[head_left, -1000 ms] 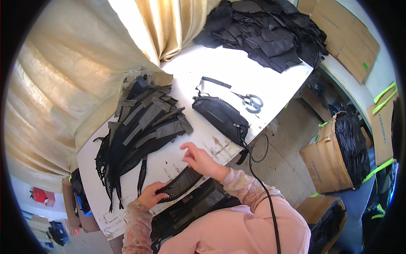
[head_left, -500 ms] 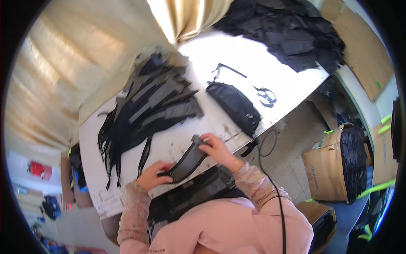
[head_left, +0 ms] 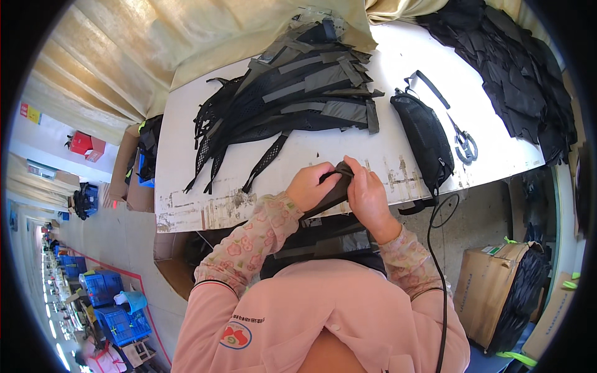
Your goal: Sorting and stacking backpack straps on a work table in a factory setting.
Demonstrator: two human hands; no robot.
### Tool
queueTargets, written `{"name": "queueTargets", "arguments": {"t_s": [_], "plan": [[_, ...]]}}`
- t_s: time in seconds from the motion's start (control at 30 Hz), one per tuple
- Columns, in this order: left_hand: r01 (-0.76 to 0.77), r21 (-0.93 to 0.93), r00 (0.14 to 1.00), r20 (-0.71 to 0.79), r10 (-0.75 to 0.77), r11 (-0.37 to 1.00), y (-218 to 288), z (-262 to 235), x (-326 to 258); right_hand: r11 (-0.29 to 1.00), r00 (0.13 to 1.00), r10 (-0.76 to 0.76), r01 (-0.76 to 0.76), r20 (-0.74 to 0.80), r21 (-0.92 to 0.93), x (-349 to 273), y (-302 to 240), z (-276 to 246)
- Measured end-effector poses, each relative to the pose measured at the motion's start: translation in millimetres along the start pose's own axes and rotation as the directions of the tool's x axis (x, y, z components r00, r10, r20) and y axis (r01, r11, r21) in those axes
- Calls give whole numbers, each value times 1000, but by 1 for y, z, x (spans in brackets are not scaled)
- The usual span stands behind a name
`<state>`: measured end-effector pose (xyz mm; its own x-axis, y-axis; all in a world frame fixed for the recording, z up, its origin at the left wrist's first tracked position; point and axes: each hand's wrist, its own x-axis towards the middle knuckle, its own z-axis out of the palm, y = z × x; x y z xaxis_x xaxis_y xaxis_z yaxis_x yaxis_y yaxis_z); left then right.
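Both of my hands hold one black fabric piece (head_left: 336, 186) at the near edge of the white table (head_left: 186, 155). My left hand (head_left: 311, 184) grips its left side and my right hand (head_left: 367, 193) pinches its top right end. More black and grey fabric pieces (head_left: 323, 239) lie in my lap under my forearms. A large heap of black and grey strapped pieces (head_left: 292, 93) lies on the table beyond my hands. To the right of my hands sits a black mesh pouch (head_left: 426, 137).
Scissors (head_left: 465, 144) lie right of the pouch. A pile of black fabric (head_left: 516, 62) covers the table's far right. A black cable (head_left: 435, 248) hangs off the table edge. A cardboard box (head_left: 491, 292) with black material stands at lower right; blue crates (head_left: 118, 304) at lower left.
My hands have come together on the black piece and lifted it at the table edge; earlier it lay flat with my hands further apart. The view has swung toward the table.
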<state>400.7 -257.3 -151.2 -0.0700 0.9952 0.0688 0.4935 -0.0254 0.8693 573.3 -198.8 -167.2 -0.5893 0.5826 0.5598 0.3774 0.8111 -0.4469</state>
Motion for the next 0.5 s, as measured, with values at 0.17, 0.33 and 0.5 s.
{"name": "queueTargets", "arguments": {"t_s": [0.17, 0.33, 0.5], "plan": [[53, -29, 998, -17, -54, 998, 3, -3, -5, 1000, 990, -13, 15, 137, -13, 5, 2, -5], [0, -25, 1000, 31, 1, 1000, -3, 2, -10, 999, 988, -49, 47, 149, 22, 17, 9, -9], [-194, 48, 981, 24, 193, 980, 13, 9, -25, 870, 938, 332, -347, 104, 350, 9, 23, 6]]}}
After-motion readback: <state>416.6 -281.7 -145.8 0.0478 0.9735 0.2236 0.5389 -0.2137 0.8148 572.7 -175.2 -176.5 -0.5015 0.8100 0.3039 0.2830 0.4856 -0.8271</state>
